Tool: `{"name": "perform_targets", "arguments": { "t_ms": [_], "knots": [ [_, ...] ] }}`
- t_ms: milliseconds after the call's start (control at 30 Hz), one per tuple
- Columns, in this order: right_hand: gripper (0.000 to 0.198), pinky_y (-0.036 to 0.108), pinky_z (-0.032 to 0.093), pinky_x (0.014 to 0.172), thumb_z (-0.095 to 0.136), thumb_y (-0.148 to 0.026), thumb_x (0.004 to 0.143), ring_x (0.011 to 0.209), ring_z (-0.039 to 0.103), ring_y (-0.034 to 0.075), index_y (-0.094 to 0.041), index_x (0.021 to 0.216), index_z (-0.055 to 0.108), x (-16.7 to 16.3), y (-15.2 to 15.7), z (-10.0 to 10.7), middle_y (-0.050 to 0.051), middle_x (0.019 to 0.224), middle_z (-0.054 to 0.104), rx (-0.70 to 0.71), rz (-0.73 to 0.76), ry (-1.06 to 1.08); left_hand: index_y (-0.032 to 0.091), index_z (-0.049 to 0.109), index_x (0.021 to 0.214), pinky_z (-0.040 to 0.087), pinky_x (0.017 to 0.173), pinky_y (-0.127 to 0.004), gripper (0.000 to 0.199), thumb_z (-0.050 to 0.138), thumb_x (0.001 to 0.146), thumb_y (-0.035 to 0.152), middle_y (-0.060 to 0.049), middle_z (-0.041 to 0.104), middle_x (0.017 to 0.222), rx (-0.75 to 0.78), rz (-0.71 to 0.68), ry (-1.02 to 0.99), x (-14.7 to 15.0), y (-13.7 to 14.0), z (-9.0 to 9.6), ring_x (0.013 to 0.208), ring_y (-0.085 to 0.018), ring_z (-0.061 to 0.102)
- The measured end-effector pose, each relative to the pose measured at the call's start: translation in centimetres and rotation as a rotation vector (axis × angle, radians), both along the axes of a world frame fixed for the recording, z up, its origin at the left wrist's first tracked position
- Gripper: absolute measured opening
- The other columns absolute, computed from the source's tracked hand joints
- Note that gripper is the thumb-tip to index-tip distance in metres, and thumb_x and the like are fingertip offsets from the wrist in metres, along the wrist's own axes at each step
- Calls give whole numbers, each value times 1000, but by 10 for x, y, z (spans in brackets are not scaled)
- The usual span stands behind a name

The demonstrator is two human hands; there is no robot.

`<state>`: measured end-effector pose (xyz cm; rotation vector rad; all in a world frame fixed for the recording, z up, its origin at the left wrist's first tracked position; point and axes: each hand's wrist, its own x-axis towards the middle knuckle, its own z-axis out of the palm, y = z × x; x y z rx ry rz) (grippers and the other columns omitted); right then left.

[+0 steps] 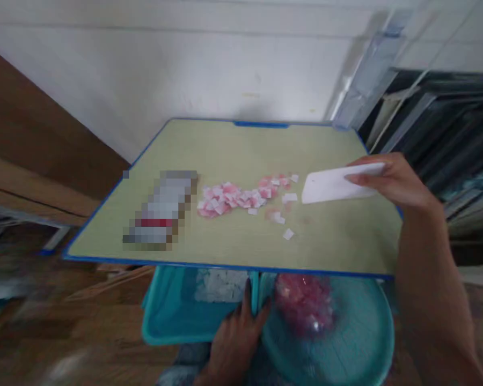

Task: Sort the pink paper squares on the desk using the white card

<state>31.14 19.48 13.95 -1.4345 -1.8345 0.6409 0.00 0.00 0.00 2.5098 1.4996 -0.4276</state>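
Observation:
My right hand (402, 179) is closed on the near-right end of a flat white card (342, 183), thumb on its face, held tilted over the right side of the folding table (241, 246). Just left of the card, a pile of small pink and white paper-like pieces (229, 198) lies in a band, with several loose white squares near the card's edge. Below the table's front edge, my left hand (235, 338) grips the adjoining rims of a teal rectangular basin (177, 335) and a round teal basin (366, 343), index finger and thumb on either side.
A pixelated, phone-like flat object (161, 209) lies on the table's left side. White bits (221, 286) are in the rectangular basin; a clear bag of pink pieces (306, 303) is in the round one. A white wall (241, 75) stands behind, dark stacked panels (446, 118) at right.

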Motion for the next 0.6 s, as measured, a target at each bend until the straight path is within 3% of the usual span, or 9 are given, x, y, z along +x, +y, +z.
{"name": "perform_targets", "arguments": {
  "t_ms": [100,200,367,600],
  "knots": [
    [18,17,34,45,66,-32,61,52,47,7,-19,73,66,-6,2,0,-1,64,61,78,-99,73,36,27,127,50,62,-32,58,39,77,11,-20,38,128,-25,6,-1,1,1,3,74,-18,60],
    [19,18,35,46,66,-32,62,53,48,7,-18,74,66,-11,4,0,0,67,62,88,-80,107,36,29,127,50,62,-32,56,39,77,11,-19,38,127,-44,18,-7,2,2,4,75,-18,60],
    [17,19,33,44,66,-31,62,52,46,8,-17,72,65,-10,2,3,-1,61,58,-26,81,33,34,30,127,49,64,-31,57,37,77,9,-19,41,125,-77,18,-10,3,3,5,77,-18,59],
    [18,19,32,44,65,-30,63,51,45,8,-16,74,65,-5,-4,8,0,62,58,-125,124,36,35,28,127,49,64,-32,58,38,76,10,-19,38,127,-78,23,1,3,2,3,80,-19,59]
  ]
}}
